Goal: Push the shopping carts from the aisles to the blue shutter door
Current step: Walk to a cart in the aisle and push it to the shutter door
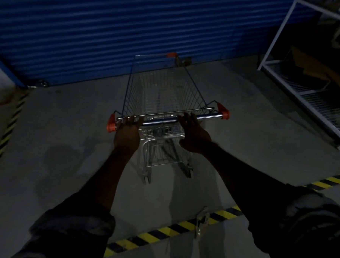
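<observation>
On concrete floor [66,135] at blue shutter door [91,30]: left hand [127,132] grips cart handle [160,121], right hand [193,134] rests flat.

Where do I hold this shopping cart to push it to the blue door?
Hold the handle bar, coming from behind the shopping cart, facing the blue shutter door. The bar is round and runs crosswise between the orange end caps. Keep hands spread like the left hand and right hand here; it should steer straighter.
</observation>
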A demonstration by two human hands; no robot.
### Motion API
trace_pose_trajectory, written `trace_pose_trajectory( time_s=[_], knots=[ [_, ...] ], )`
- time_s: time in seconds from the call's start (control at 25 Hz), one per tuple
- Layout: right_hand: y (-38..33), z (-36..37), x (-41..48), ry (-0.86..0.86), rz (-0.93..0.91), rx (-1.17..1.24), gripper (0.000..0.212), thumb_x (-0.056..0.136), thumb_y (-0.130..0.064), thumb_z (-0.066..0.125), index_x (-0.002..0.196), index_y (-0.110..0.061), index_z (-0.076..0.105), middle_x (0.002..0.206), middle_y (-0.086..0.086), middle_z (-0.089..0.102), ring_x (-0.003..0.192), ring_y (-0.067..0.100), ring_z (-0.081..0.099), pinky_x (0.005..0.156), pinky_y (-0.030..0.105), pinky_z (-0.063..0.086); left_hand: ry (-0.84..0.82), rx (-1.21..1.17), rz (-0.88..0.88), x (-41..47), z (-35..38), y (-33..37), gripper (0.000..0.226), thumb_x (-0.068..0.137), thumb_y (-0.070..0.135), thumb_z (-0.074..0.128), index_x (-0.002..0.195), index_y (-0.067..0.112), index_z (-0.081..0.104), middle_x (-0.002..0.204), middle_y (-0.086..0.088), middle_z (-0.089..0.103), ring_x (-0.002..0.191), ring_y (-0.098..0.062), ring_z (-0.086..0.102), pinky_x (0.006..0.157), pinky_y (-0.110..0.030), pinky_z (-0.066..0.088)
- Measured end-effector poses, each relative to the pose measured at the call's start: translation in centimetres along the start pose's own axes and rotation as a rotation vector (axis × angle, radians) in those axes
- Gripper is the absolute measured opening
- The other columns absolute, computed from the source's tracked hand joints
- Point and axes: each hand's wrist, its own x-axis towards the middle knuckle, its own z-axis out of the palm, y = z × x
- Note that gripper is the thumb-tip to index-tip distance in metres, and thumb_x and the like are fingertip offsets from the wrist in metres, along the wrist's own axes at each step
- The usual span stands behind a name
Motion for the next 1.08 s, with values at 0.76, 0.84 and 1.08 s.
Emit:
trace_pose_trajectory(
  time_s=[0.76,0.84,1.08],
  knots=[
    [-0.9,-4.2,-8.2,0.181,0.128,0.125,0.039,0.099,-0.043,0.063,0.129,-0.018,0.065,0.132,0.006,0.066,0.123,0.027,0.06,0.098,0.036,0.049,-0.108,-0.355,-0.047,-3.6,-8.3,9.9,0.031,0.092,0.038,0.063,0.122,0.03,0.068,0.122,-0.003,0.071,0.115,-0.032,0.065,0.093,-0.039,0.052],
    [-0.5,-3.8,-9.9,0.208,0.135,0.161,0.033,0.098,-0.042,0.064,0.122,-0.019,0.068,0.124,0.004,0.07,0.117,0.026,0.063,0.092,0.034,0.05,-0.153,-0.368,-0.071,-5.5,-7.7,10.6,0.038,0.092,0.04,0.063,0.129,0.032,0.065,0.129,0.0,0.069,0.122,-0.028,0.062,0.098,-0.036,0.049],
    [1.6,-3.6,-15.4,0.241,0.139,0.193,0.027,0.096,-0.044,0.066,0.115,-0.025,0.071,0.115,0.0,0.074,0.105,0.023,0.068,0.085,0.036,0.055,-0.174,-0.388,-0.08,-9.7,-8.8,13.9,0.044,0.091,0.046,0.064,0.134,0.035,0.062,0.134,0.006,0.066,0.126,-0.024,0.06,0.102,-0.039,0.049]
  ],
)
